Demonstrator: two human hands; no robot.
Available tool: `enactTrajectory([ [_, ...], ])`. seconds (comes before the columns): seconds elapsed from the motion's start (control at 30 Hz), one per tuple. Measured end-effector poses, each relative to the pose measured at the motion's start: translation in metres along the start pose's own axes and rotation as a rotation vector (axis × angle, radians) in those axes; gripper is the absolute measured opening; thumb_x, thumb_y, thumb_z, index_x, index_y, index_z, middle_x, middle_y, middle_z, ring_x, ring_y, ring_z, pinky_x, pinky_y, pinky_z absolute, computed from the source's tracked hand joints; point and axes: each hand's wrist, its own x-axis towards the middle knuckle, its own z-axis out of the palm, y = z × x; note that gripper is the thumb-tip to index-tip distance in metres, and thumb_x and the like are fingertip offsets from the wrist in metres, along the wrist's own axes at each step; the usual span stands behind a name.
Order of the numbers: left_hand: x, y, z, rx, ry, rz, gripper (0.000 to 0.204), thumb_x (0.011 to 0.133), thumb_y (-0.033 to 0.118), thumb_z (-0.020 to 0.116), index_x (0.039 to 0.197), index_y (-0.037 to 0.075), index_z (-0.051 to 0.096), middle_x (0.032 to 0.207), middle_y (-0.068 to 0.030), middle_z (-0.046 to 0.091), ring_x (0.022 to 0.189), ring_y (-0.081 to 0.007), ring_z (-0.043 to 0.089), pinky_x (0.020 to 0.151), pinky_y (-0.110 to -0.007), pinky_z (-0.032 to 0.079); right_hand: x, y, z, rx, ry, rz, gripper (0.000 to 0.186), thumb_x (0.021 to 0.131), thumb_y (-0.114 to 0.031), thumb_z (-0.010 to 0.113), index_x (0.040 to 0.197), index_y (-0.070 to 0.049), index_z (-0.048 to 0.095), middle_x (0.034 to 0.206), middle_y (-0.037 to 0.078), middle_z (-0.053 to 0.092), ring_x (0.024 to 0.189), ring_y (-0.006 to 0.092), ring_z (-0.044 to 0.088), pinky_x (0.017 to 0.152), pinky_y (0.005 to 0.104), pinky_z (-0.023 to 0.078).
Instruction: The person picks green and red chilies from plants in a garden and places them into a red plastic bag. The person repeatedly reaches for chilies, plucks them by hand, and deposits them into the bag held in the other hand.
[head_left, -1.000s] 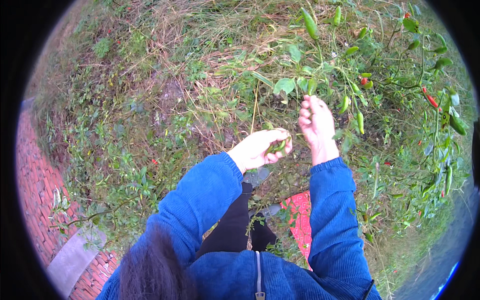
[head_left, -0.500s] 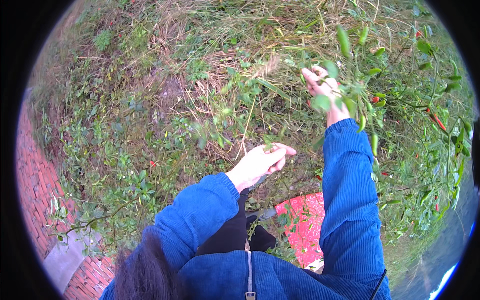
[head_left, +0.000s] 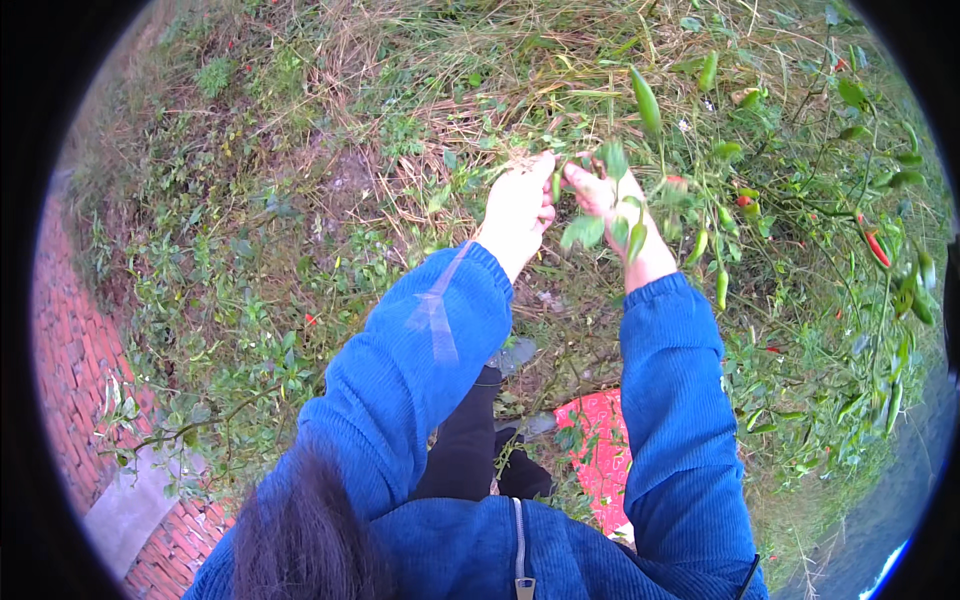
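A green pepper [head_left: 557, 186] lies between left hand [head_left: 518, 208] and right hand [head_left: 604, 195], nearer the left, long axis roughly fore-and-aft; neither grip's closure is determinable.

We saw a blue, finely ribbed jacket [head_left: 440, 545] with long, loose sleeves [head_left: 672, 385] gathered at the cuffs [head_left: 656, 291], a pale zip [head_left: 519, 535] with a metal pull [head_left: 525, 588] at its front, black trousers [head_left: 466, 430] and greyish shoes [head_left: 516, 356]
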Motion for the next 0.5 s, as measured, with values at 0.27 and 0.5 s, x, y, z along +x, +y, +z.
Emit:
enactTrajectory([
  [0.27, -0.005, -0.025, -0.032, 0.079, 0.097, -0.095, 0.009, 0.095, 0.019, 0.047, 0.09, 0.013, 0.052, 0.073, 0.0027, 0.052, 0.054, -0.0065, 0.043, 0.044, -0.019, 0.032, -0.053, -0.005, 0.027, -0.314, 0.07, 0.03, 0.032, 0.085, -0.03, 0.064, 0.093, 0.001, 0.062, 0.081, 0.011, 0.065, 0.075, 0.0152, 0.059, 0.067, 0.0315, 0.046],
  [0.5, -0.024, -0.041, -0.054, -0.151, 0.236, -0.225, 0.014, 0.088, 0.021, 0.052, 0.079, 0.011, 0.051, 0.071, 0.0007, 0.055, 0.058, -0.0093, 0.049, 0.044, -0.019, 0.031, -0.083, 0.024, 0.062, 0.256, 0.218, 0.273, 0.012, 0.08, -0.011, 0.055, 0.085, -0.001, 0.056, 0.073, 0.006, 0.058, 0.06, 0.0123, 0.052, 0.052, 0.0265, 0.041],
])
